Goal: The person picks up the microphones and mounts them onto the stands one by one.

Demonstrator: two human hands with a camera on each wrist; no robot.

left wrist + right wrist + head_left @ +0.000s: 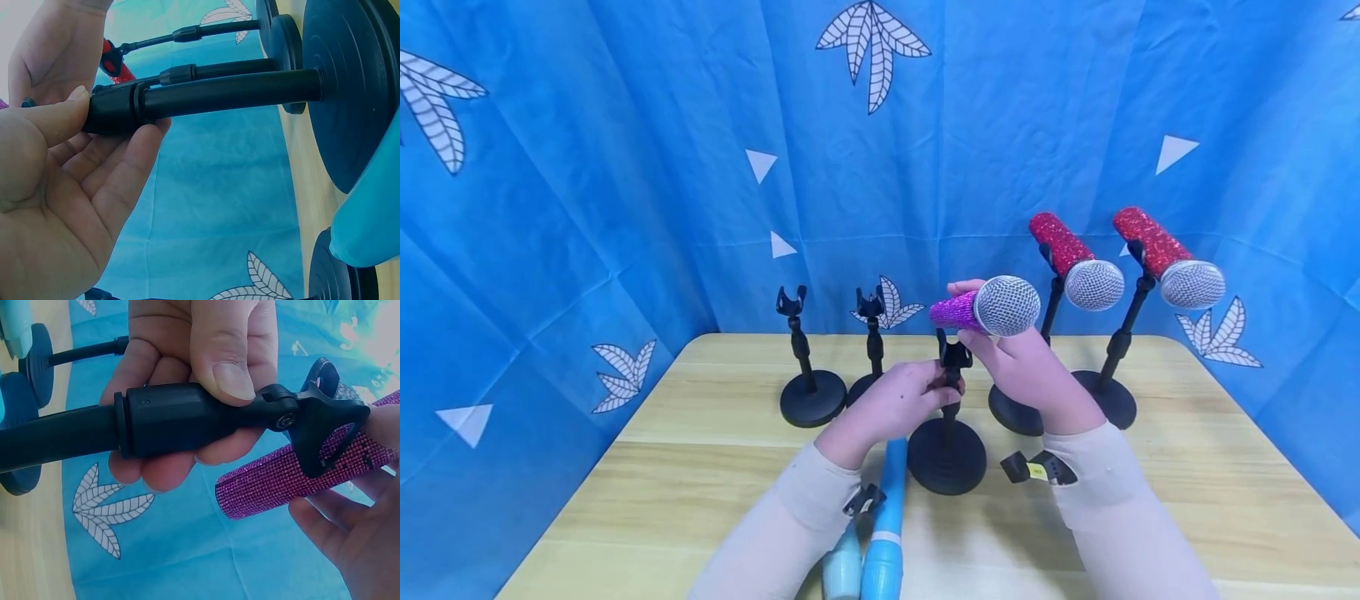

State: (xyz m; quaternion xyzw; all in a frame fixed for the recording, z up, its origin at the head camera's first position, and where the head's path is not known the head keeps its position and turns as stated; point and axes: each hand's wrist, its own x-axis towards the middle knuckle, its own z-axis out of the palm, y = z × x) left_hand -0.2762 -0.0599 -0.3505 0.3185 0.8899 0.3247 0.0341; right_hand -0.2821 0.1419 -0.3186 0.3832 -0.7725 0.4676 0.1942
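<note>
While a small yellow label (1037,471) on the dark wrist strap carries writing too small to read, the right hand (1018,367) has its fingers curled round a glittery purple microphone (953,312), whose silver mesh head points away from the left hand (902,400). The microphone is just above the cradle of a black stand (947,467); whether they touch I cannot tell. The left hand is clamped on that stand's neck, thumb against fingers, and its round base sits upright on the wooden counter (700,467), well in from the back edge. Room is tight there: a blue rod (891,492) lies just beside the base, with a pale blue one (842,567) alongside, both partly under the left sleeve. Behind, two stands bear red microphones (1063,243) on the right, and two more black stands (805,358) rise on the left, the outermost well apart from the counter's left edge
</note>
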